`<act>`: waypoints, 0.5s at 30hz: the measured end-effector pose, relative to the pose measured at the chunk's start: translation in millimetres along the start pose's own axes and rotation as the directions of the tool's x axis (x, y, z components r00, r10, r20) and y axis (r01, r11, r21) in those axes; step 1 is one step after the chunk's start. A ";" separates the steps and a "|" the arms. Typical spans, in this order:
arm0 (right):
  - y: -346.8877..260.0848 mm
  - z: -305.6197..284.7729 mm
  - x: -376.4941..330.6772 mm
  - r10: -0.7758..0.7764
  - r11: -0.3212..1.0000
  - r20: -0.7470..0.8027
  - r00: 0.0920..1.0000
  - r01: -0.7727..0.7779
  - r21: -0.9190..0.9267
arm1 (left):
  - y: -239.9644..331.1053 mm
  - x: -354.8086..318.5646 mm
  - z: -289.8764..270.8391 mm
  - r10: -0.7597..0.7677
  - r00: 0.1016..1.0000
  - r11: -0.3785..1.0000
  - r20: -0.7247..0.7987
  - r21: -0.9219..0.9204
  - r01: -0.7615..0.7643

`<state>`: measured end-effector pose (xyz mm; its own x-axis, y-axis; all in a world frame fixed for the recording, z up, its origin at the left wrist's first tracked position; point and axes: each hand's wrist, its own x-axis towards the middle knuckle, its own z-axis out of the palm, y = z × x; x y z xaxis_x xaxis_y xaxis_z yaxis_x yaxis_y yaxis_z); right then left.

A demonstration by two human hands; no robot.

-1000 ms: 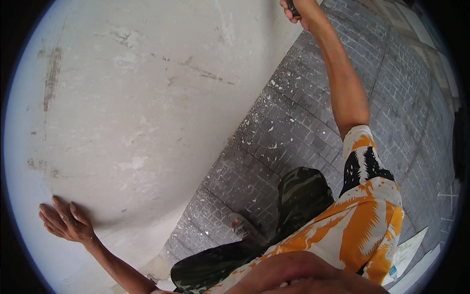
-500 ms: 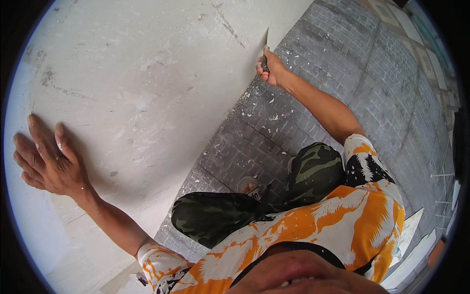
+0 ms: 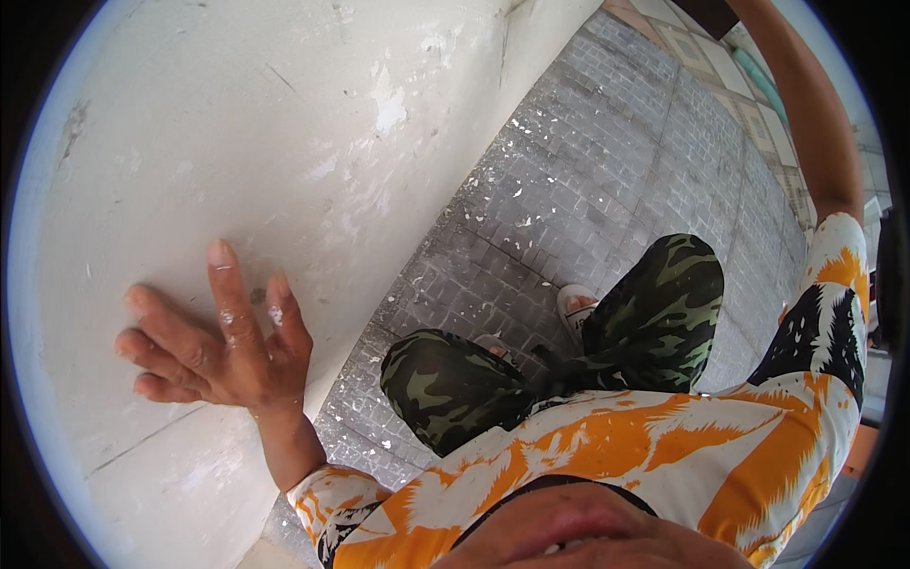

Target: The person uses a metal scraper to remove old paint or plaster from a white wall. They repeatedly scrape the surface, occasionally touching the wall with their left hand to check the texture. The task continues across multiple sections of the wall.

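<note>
My left hand (image 3: 242, 356) lies against the pale, scuffed wall (image 3: 190, 199), its fingers apart and specked with white. It holds nothing. Bare patches and scratches mark the wall's surface around it, with a bright white patch (image 3: 389, 104) farther up. My right forearm (image 3: 806, 104) reaches up along the far right and runs out of the picture at the top. The right hand itself is beyond the edge, so the scraper it held a moment ago cannot be seen.
Grey brick-patterned paving (image 3: 607, 171) meets the wall's lower edge, strewn with white flakes. My knees in camouflage trousers (image 3: 654, 303) are bent above it, with sandalled feet (image 3: 576, 303) below. A dark brown object (image 3: 706, 14) shows at the top right.
My right hand, with the scraper, has gone up and out of view from the wall's lower edge. The left hand now appears farther right on the wall; the whole view has shifted.
</note>
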<state>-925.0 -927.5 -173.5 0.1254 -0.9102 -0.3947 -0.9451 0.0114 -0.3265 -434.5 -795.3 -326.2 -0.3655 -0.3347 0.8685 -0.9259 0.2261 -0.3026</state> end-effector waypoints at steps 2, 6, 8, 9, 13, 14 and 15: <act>-2.9 24.1 20.7 -0.065 0.981 -0.004 0.998 0.063 -0.182 | -7.6 9.5 -3.4 -0.051 0.999 0.992 -0.012 0.113 0.052; -21.1 21.8 -1.8 0.132 0.987 -0.069 0.989 -0.138 -0.079 | -9.7 13.5 -3.4 -0.054 0.997 0.988 -0.063 0.143 0.063; -20.8 24.4 -11.7 0.141 0.990 -0.077 0.987 -0.142 -0.004 | -4.8 10.4 -0.9 -0.046 0.997 0.986 -0.063 0.154 0.055; -11.3 37.9 -7.1 0.037 0.995 -0.126 0.991 -0.049 -0.090 | -1.4 9.3 1.1 -0.046 0.995 0.982 -0.087 0.176 0.061; 6.5 47.1 10.8 0.045 0.998 -0.130 0.990 -0.049 -0.027 | 10.2 9.8 13.8 -0.100 0.991 0.980 -0.085 0.166 0.113; 5.1 39.6 4.2 0.064 0.998 -0.144 0.987 -0.063 0.015 | 11.0 9.6 17.0 -0.106 0.990 0.985 -0.088 0.124 0.116; 10.5 37.2 1.9 0.081 0.995 -0.161 0.984 -0.072 0.064 | 14.4 10.8 21.0 -0.067 0.995 0.976 -0.075 0.201 0.081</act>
<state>-923.5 -913.6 -209.6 -0.0023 -0.9611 -0.2762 -0.9306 0.1032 -0.3511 -453.8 -814.9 -329.4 -0.2942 -0.2796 0.9140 -0.9528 0.0101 -0.3035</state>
